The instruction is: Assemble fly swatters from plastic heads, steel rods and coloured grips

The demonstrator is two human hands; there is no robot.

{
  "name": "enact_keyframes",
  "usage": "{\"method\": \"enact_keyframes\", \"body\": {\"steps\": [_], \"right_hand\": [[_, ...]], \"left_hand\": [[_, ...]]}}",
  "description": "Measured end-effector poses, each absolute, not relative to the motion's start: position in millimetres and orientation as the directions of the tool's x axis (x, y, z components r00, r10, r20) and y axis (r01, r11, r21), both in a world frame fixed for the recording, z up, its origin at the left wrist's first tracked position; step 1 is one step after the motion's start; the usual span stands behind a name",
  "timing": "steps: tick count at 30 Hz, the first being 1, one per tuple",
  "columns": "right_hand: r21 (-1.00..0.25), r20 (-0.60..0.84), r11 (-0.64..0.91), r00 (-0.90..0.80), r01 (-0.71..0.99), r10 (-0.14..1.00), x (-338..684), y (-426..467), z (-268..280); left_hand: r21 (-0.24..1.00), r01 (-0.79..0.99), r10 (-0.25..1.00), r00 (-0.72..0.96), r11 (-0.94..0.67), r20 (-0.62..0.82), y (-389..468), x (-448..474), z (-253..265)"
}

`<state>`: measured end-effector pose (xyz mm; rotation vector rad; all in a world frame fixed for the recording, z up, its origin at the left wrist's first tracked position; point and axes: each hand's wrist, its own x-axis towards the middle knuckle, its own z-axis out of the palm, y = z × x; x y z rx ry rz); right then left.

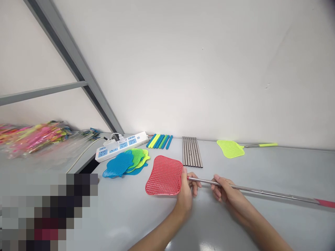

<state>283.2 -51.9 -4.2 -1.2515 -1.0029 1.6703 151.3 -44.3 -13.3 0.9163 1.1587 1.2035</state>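
Note:
A red fly swatter [164, 176] with a perforated head is held up in front of me. My left hand [186, 188] grips it at the neck, thumb against the red plastic where the head meets the metal rod. Farther right, my right hand [223, 188] pinches the extended telescopic rod [269, 192]. The rod slants to a red handle [326, 203] at the right edge, cut off by the frame. Beyond the hands lies a row of metal tubes [192, 152]. Blue, green and yellow swatter heads [120, 164] overlap in a pile left of the red head.
Several blue, yellow and green handle sleeves [159, 141] lie near the wall. A yellow-green swatter [230, 149] rests at back right. A white power strip [121, 146] with plugs stands behind the pile. Bagged colourful items [44, 137] lie far left, beyond a grey metal frame [86, 76].

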Motion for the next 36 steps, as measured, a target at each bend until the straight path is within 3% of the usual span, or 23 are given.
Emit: {"method": "enact_keyframes", "body": {"steps": [8,24,36], "right_hand": [[-0.916,-0.324,-0.358,-0.194,-0.18,0.926,281.0,-53.4,-5.9],[-0.903,-0.291,-0.347,-0.235,-0.253,0.927,288.2,-52.6,-8.6],[-0.902,-0.263,-0.322,-0.227,-0.287,0.938,291.8,-51.7,-10.7]], "left_hand": [[0.936,-0.305,0.979,-0.046,0.175,-0.198,-42.5,151.4,-14.7],[0.971,-0.21,0.989,-0.072,0.114,-0.131,-44.2,153.2,-15.8],[0.963,-0.252,0.987,-0.107,0.091,-0.121,-42.7,152.4,-18.2]]}}
